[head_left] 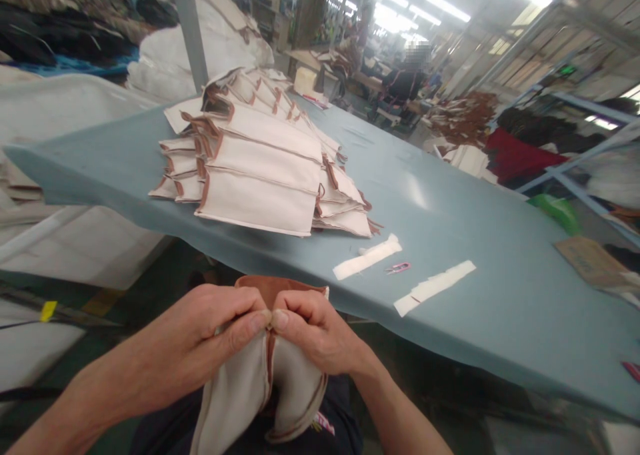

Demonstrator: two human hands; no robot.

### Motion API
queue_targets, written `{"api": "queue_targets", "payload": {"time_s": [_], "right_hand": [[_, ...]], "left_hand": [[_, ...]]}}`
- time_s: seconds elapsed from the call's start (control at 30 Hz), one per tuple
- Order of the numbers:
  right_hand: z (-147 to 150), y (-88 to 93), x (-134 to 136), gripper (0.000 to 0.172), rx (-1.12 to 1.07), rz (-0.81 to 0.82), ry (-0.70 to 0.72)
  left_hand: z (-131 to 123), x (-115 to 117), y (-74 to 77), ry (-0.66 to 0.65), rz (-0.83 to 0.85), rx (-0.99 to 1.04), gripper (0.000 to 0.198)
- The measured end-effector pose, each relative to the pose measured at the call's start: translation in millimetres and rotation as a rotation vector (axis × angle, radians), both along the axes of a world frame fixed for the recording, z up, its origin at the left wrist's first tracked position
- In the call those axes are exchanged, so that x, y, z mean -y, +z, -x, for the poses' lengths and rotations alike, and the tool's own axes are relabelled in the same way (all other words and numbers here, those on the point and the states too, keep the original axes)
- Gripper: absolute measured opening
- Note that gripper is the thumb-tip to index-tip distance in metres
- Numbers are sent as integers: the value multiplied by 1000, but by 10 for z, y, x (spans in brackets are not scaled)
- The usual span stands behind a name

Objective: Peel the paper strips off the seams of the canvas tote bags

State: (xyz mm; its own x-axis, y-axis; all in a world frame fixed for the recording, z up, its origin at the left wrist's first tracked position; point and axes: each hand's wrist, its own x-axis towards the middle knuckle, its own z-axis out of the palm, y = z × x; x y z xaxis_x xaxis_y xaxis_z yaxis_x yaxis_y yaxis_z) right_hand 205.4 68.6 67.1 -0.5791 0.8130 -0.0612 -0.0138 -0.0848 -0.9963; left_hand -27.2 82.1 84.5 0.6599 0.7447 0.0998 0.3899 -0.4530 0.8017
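In front of my body I hold a cream fabric piece (240,388) with brown lining and piped edges. My left hand (225,335) pinches one side of its brown-edged seam. My right hand (315,328) pinches the other side, its thumb tip against the left thumb tip. Below the thumbs the two cream halves hang apart along the seam. Both hands are closed, just off the table's near edge. Small pink thread snips (399,268) lie on the table beyond my right hand, between two cream fabric strips (367,256) (435,287).
A blue-green covered table (500,322) stretches across the view. Stacked cream pieces with brown edges (265,168) lie at its left. A grey metal post (190,32) rises behind them. A person (404,85) sits far back, and a shelf rack (590,188) stands at right.
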Motion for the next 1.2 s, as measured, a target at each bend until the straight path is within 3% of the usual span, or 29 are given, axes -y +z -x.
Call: {"api": "queue_targets", "payload": {"time_s": [0.83,1.2], "right_hand": [[-18,-139,-50,71,4,64,17],[-67,-51,20,66,15,90,32]], "left_hand": [[-66,-26,-119,48,115,18,46],[-95,40,-83,57,120,69,41]]}}
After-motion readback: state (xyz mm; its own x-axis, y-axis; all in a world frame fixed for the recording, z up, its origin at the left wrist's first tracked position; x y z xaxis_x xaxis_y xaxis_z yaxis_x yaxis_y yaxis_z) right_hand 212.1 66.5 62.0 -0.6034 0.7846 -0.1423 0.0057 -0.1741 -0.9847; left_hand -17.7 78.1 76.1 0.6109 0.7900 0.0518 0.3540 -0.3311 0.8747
